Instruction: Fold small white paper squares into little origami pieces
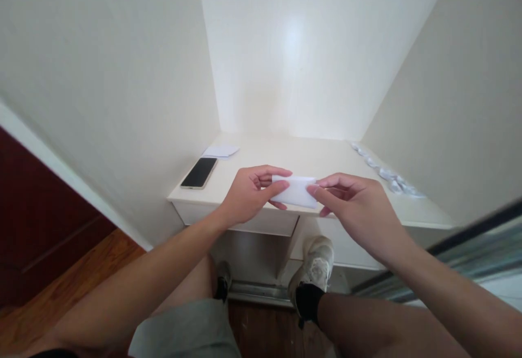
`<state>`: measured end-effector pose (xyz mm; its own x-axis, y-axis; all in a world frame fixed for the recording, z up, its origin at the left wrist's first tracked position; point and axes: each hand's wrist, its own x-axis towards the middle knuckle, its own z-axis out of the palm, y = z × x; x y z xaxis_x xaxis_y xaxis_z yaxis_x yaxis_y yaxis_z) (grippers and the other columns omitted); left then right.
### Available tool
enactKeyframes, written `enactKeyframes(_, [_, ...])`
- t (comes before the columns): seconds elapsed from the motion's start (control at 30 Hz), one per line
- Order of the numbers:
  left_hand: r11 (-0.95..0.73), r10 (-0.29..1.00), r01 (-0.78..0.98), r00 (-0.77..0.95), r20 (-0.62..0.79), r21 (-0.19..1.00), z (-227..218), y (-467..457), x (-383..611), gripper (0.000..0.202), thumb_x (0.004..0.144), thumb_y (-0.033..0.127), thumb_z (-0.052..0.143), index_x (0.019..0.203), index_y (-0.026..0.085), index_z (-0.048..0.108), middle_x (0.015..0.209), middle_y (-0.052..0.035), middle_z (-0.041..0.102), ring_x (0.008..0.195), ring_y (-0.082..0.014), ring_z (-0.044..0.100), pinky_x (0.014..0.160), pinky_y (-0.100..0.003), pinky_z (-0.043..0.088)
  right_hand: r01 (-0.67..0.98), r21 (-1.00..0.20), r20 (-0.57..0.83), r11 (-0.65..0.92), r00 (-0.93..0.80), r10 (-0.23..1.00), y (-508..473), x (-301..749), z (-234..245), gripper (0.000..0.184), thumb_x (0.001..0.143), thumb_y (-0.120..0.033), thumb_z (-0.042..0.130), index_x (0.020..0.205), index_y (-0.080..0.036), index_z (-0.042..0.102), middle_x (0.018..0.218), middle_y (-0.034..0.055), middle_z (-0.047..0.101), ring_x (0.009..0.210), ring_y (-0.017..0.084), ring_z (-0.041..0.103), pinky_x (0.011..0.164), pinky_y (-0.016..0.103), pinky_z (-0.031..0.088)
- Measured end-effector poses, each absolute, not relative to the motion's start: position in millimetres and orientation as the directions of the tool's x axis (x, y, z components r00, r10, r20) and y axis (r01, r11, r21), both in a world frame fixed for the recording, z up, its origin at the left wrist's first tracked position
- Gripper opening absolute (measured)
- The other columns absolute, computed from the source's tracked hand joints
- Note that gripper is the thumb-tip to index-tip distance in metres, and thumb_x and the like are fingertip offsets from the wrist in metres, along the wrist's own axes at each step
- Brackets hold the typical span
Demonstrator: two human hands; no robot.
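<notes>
A small folded piece of white paper (299, 192) is held up level above the front edge of the white shelf, between both hands. My left hand (259, 189) pinches its left end, thumb on the near face and fingers behind and beneath. At the right end, my right hand (350, 198) grips it between thumb and fingers. Parts of the fingers behind the paper are hidden.
A phone (199, 173) lies dark-screened on the left of the shelf (281, 154), with white paper sheets (221, 152) behind it. Crumpled white twists (387, 173) line the right wall. My shoe (318, 265) rests against the drawer front below.
</notes>
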<state>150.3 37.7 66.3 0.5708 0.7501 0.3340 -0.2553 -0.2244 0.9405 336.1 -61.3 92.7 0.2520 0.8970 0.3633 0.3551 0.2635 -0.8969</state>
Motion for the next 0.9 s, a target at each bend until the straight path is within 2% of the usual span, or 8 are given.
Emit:
enactKeyframes(0.23, [-0.345, 0.696, -0.167, 0.615, 0.371, 0.924, 60, 125, 181, 0.021, 0.086, 0.028, 0.078, 0.101, 0.013, 0.078, 0.082, -0.0040, 0.079, 0.064, -0.0142, 0.075, 0.055, -0.022, 0.065, 0.393, -0.862, 0.447, 0.320, 0.293, 0.845, 18, 366, 75, 0.019, 0.079, -0.036, 0.086, 0.074, -0.021, 0.075, 0.067, 0.0017, 0.075, 0.053, 0.012, 0.066, 0.048, 0.021, 0.053])
enactKeyframes(0.33, [-0.374, 0.721, -0.099, 0.594, 0.356, 0.922, 49, 151, 179, 0.014, 0.088, 0.023, 0.075, 0.098, 0.015, 0.079, 0.078, -0.0023, 0.079, 0.064, -0.0127, 0.074, 0.054, -0.018, 0.061, 0.407, -0.846, 0.478, 0.345, 0.289, 0.830, 47, 369, 58, 0.013, 0.083, -0.029, 0.083, 0.076, -0.022, 0.075, 0.065, 0.0002, 0.074, 0.054, 0.011, 0.065, 0.050, 0.020, 0.054])
enactKeyframes(0.5, [-0.341, 0.792, -0.009, 0.536, 0.293, 0.940, 36, 166, 167, 0.007, 0.088, 0.019, 0.074, 0.092, 0.018, 0.081, 0.075, 0.0010, 0.078, 0.059, -0.0088, 0.070, 0.052, -0.013, 0.056, 0.383, -0.855, 0.467, 0.351, 0.270, 0.842, 76, 360, 34, 0.007, 0.084, -0.022, 0.081, 0.084, -0.025, 0.075, 0.071, -0.0018, 0.075, 0.057, 0.012, 0.069, 0.053, 0.020, 0.058])
enactKeyframes(0.67, [-0.334, 0.823, 0.102, 0.517, 0.237, 0.937, 40, 167, 162, 0.009, 0.089, 0.020, 0.074, 0.090, 0.022, 0.082, 0.079, 0.0028, 0.079, 0.062, -0.0071, 0.070, 0.055, -0.010, 0.055, 0.464, -0.800, 0.513, 0.380, 0.203, 0.834, 82, 352, 21, 0.016, 0.086, -0.015, 0.078, 0.092, -0.030, 0.079, 0.078, -0.0055, 0.078, 0.065, 0.009, 0.070, 0.060, 0.016, 0.057])
enactKeyframes(0.9, [-0.247, 0.867, 0.224, 0.485, 0.113, 0.943, 35, 165, 148, 0.010, 0.081, 0.025, 0.083, 0.091, 0.027, 0.084, 0.077, 0.0041, 0.080, 0.058, -0.0071, 0.070, 0.052, -0.008, 0.055, 0.522, -0.792, 0.480, 0.317, 0.211, 0.852, 82, 356, 7, 0.016, 0.085, -0.016, 0.078, 0.091, -0.031, 0.081, 0.079, -0.0061, 0.079, 0.063, 0.008, 0.069, 0.057, 0.014, 0.054])
